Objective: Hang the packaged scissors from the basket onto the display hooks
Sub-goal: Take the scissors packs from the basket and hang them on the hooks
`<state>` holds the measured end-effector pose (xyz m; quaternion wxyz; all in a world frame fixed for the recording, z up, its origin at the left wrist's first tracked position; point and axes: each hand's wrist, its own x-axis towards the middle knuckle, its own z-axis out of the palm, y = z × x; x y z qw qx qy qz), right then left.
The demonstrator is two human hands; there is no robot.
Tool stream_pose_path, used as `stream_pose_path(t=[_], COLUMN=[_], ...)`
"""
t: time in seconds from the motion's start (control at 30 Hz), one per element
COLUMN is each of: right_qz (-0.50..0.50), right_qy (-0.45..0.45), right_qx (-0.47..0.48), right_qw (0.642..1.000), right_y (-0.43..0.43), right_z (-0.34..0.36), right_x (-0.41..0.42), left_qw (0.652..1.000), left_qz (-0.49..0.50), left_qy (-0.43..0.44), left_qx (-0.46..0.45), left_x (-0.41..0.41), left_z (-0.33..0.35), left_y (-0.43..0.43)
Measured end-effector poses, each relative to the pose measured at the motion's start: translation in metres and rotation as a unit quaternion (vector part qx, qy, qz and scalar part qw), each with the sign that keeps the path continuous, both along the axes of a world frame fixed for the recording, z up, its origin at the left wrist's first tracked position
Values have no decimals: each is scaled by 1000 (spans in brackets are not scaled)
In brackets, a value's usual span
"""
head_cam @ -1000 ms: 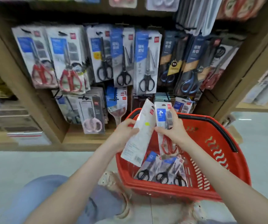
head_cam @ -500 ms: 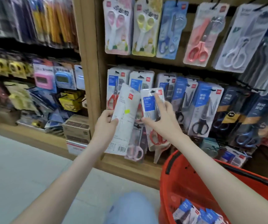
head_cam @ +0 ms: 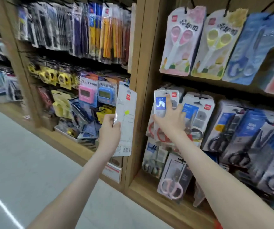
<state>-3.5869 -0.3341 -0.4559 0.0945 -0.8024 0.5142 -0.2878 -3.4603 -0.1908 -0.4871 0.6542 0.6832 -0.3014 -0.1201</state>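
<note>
Right hand (head_cam: 171, 117) spread over red-handled scissors pack (head_cam: 162, 104), thumb at its left edge, pressing its top toward the leftmost hook of the middle row, beside the wooden upright (head_cam: 138, 96). Hook itself hidden behind the card. Left hand (head_cam: 110, 131) grips white-backed pack (head_cam: 124, 119) upright, parked left of the upright, likely next in turn. Hung packs (head_cam: 197, 113) crowd just right; pink-handled scissors (head_cam: 172, 187) hang below. Little room to angle the card.
</note>
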Motion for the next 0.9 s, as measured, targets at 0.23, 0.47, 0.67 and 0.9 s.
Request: stream_pose_path(t=[0.23, 0.47, 0.67, 0.9], right_qz=[-20, -44, -45, 43], right_qy=[-3, 58, 76, -47], right_qx=[-51, -87, -82, -4], right_qw=[998, 994, 993, 998], right_y=[-16, -20, -19, -24], right_z=[-18, -23, -22, -19], right_x=[10, 15, 12, -6], left_qw=[998, 997, 996, 996], left_qz=[-32, -48, -65, -61], left_qy=[25, -30, -44, -35], left_qx=[-44, -46, -51, -59], left_x=[1, -8, -21, -23], left_z=[-15, -26, -23, -20], left_y=[-20, -21, -16, -11])
